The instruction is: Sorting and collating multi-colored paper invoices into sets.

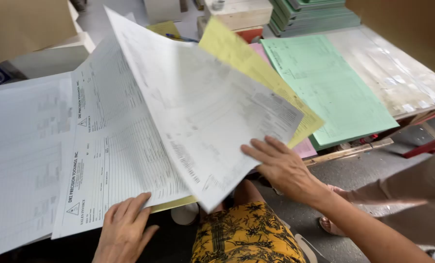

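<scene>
A stack of forms (27,160) lies at the left of the desk (397,78). The left hand (125,229) rests on its near edge. To its right the right hand (280,168) touches the near corner of a lifted sheet (198,102), which tilts over the stack. Behind that sheet sits another sheet (256,65), and further right a third sheet (329,87) lies flat on the desk. A pile of folders (314,17) sits at the desk's far edge.

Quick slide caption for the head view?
Right hand lifts a white form while left hand pins the white stack.
</scene>
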